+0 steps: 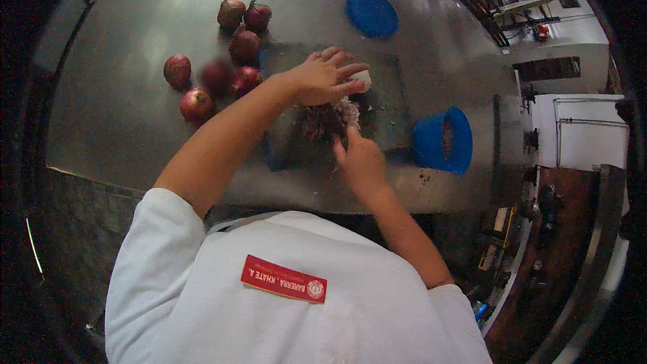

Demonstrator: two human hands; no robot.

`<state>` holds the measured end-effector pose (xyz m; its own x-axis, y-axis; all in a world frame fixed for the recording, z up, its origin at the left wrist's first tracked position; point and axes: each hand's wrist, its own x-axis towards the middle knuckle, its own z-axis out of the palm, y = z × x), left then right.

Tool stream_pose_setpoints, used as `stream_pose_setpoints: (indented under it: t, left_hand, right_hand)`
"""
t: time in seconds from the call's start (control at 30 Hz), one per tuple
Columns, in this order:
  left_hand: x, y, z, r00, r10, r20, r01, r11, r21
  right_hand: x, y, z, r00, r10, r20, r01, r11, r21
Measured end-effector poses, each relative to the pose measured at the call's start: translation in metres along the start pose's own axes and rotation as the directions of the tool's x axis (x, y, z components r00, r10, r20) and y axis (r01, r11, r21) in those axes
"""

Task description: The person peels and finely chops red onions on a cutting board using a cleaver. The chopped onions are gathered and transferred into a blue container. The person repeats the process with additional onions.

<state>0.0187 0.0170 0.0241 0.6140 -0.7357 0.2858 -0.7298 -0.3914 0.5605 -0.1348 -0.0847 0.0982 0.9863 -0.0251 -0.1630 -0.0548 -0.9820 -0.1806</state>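
Observation:
My left hand (pixel 328 77) lies with spread fingers over the middle of a cutting board (pixel 389 68), its fingertips at a pale, whitish piece (pixel 362 80) that looks like peeled onion. Below it, my right hand (pixel 363 162) is closed around what seems to be a knife; the handle is hidden and the dark blade is hard to make out. Chopped pinkish-white onion (pixel 348 111) lies just beyond my right fingertips. A dark purplish heap (pixel 316 124), perhaps onion pieces or skins, is to its left. Whether my left fingers grip the pale piece is unclear.
Several whole red onions (pixel 197 105) sit on the metal table (pixel 121 126) left of the board. A blue plastic container (pixel 437 140), with some contents visible, stands to the right. A round blue lid (pixel 372 12) lies beyond the board. Small scraps (pixel 424 178) are near the table's front edge.

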Motion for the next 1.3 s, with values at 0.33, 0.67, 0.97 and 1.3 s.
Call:
stream_pose_setpoints:
  t: [0.33,0.67,0.97,1.3]
  left_hand:
    - [0.007,-0.010,-0.013,0.989,0.072,-0.126,-0.100,0.968,-0.232]
    - [-0.054,0.032,-0.033,0.920,-0.297,-0.254,0.128,0.843,-0.522]
    - [-0.035,0.050,0.004,0.888,-0.261,-0.379,0.117,0.925,-0.363]
    - [-0.036,0.063,0.004,0.798,-0.397,-0.454,0.355,0.918,-0.179]
  right_hand:
    - [0.015,0.026,-0.054,0.993,-0.116,-0.013,0.114,0.989,-0.092]
    - [0.005,0.071,0.008,0.964,-0.240,0.119,0.199,0.940,0.278]
    - [0.053,0.084,-0.040,0.847,-0.509,-0.155,0.497,0.861,-0.111]
    - [0.068,0.088,-0.014,0.802,-0.476,-0.361,0.489,0.870,-0.061]
